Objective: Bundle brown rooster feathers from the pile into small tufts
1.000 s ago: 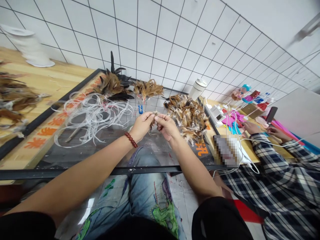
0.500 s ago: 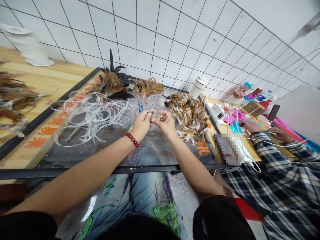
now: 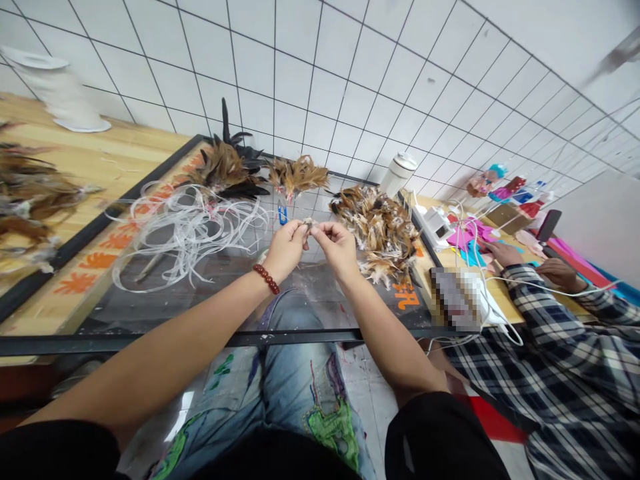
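Observation:
My left hand (image 3: 286, 248), with a red bead bracelet (image 3: 266, 279) at its wrist, pinches a small greyish-brown feather (image 3: 309, 222) at its fingertips. Thumb and index finger of my right hand (image 3: 339, 245) close on the same feather from the other side. Most of the feather is hidden by the fingers. A heap of brown feathers (image 3: 377, 227) lies just right of my right hand. Behind my hands stands a small brown feather bunch (image 3: 299, 175), with a blue clip-like tool (image 3: 283, 215) in front of it. Loose clear plastic strips (image 3: 185, 233) lie tangled on the left.
A brown and black feather bunch (image 3: 225, 167) lies at the back left. A white lidded cup (image 3: 399, 172) stands by the tiled wall. White cables (image 3: 490, 307) and a co-worker's plaid sleeves (image 3: 533, 307) are at the right. A white spool (image 3: 70, 93) stands far left.
My right hand has shifted slightly, its fingers now more closed and turned against the feather at the left fingertips. My left hand keeps its pinch. Nothing else has visibly moved.

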